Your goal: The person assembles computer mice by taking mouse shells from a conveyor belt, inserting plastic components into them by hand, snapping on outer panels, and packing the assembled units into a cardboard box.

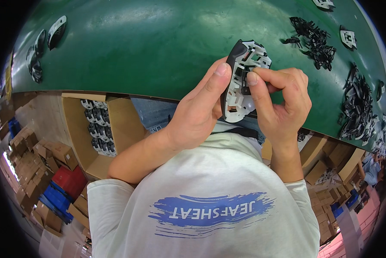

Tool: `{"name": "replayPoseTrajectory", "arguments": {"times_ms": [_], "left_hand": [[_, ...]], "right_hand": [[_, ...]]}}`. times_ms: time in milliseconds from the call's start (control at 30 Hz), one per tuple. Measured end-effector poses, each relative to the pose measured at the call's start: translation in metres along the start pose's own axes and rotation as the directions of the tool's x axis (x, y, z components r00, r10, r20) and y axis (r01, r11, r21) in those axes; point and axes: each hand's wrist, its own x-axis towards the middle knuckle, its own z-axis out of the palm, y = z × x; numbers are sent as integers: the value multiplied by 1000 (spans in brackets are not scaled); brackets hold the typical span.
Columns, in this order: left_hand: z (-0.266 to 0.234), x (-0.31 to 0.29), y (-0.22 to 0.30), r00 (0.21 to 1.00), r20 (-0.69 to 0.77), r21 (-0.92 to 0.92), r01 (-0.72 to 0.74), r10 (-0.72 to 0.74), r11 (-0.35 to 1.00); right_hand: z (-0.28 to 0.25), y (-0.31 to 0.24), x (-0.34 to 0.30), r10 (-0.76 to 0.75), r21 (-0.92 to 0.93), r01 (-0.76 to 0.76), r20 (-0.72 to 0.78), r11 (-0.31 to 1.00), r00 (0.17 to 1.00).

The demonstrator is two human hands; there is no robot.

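Heap of parts (317,43) beyond right hand (284,95)

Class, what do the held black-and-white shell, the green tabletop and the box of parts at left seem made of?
Shell: probably moulded plastic, smooth; crisp ribs and cutouts suggest it.
Tabletop: glossy, judging by pale glare; painted or a plastic covering, I can't tell.
Box: most likely cardboard, matte; plain, thin brown walls suggest it.
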Motion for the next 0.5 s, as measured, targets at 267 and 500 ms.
{"name": "replayPoseTrajectory", "arguments": {"times_ms": [267, 500], "left_hand": [[-1, 0, -3, 1000, -12, -31, 14, -14, 999], [2, -2, -4, 999, -33, 9, 20, -19, 1000]], "right_hand": [[-1, 2, -7, -31, -21, 30, -38, 999, 999], [-2, 2, -7, -31, -8, 31, -3, 999, 999]]}}
